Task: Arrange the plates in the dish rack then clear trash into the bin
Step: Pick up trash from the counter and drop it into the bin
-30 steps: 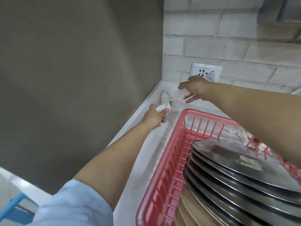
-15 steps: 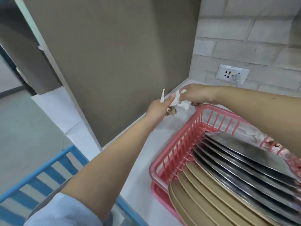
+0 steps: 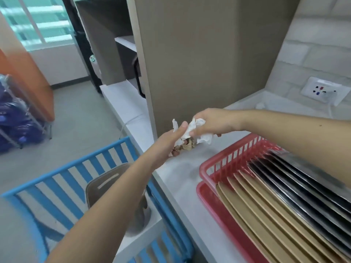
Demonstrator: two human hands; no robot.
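Observation:
My left hand (image 3: 167, 143) grips crumpled white and brown paper trash (image 3: 187, 144) above the left edge of the white counter (image 3: 182, 171). My right hand (image 3: 212, 122) reaches across from the right and pinches a crumpled white tissue (image 3: 201, 130) that touches the same bundle. A red dish rack (image 3: 224, 164) stands on the counter at the right. Several tan plates (image 3: 266, 224) and several steel plates (image 3: 313, 190) stand on edge in it. A grey bin (image 3: 114, 186) with a swing lid sits below the counter, partly hidden by my left forearm.
A blue slatted rack (image 3: 62, 179) surrounds the bin on a white shelf. A tall beige cabinet panel (image 3: 199, 63) rises just behind the hands. A wall socket (image 3: 322, 91) with a white cable is at the back right. Open floor (image 3: 79, 133) lies to the left.
Both hands have lifted the paper trash out of the back corner and brought it toward the counter's left edge. The view has swung left and down, revealing the bin and floor.

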